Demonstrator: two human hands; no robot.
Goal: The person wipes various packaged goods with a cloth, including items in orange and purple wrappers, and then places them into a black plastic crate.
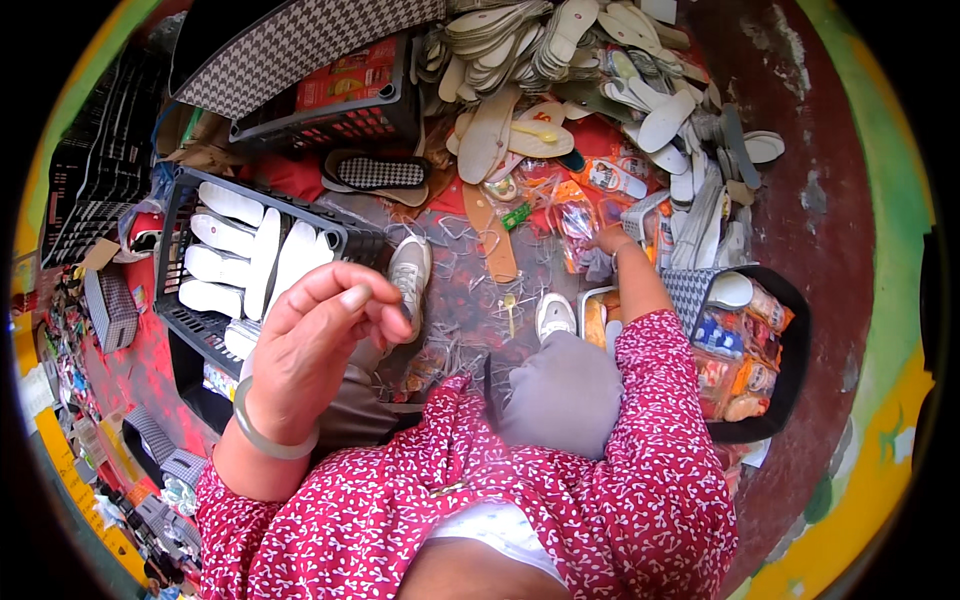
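My left hand (325, 345) is raised in front of the black basket, a pale bangle on its wrist. Its fingers are curled with the thumb against them, and nothing shows in them. White insoles (265, 255) stand and lie inside that black plastic basket (172, 280). My right hand (612, 240) reaches down to the far right, its small fingers curled beside clear plastic packets (575, 222) with orange print. A crumpled grey piece (598, 266) is just under it; what the fingers grip is hidden.
Loose insoles (500, 40) are piled at the back and far right. A houndstooth-lined box (795, 345) of packed goods stands right of my arm. Another black crate (330, 130) is at the back left. A brown strip (490, 235) and plastic scraps litter the floor around my shoes (410, 275).
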